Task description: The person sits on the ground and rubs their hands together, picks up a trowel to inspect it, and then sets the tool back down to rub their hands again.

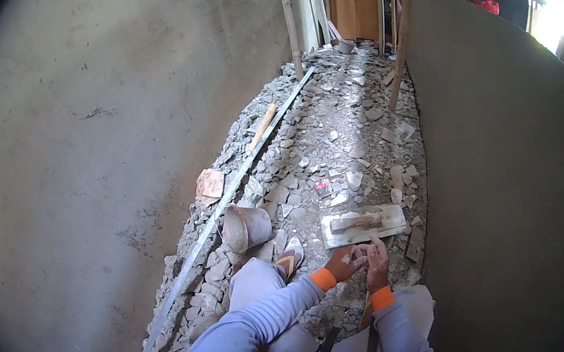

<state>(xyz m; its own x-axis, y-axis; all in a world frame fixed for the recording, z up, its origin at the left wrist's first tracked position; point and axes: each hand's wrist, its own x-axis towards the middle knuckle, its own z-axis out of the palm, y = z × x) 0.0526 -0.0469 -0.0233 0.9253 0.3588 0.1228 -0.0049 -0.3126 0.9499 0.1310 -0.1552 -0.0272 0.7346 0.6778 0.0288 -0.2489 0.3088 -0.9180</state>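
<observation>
My left hand (341,264) and my right hand (377,264) meet in front of my knees, with their fingertips close together. The left fingers are curled, and a small pale spot shows at them that I cannot make out. On my right hand the fingers are partly stretched upward and apart. Just beyond both hands a plastering float (393,217) with a wooden handle lies flat on the rubble, its face coated in pale dust. A grey bucket (250,228) lies tilted to the left, near my sandalled foot (291,259).
Broken rubble (334,141) covers the narrow floor between two plastered walls. A long metal straightedge (213,219) runs along the left side, beside a wooden-handled tool (262,128) and a reddish broken slab (210,186). Bamboo poles (290,20) stand farther back, near another container (346,46).
</observation>
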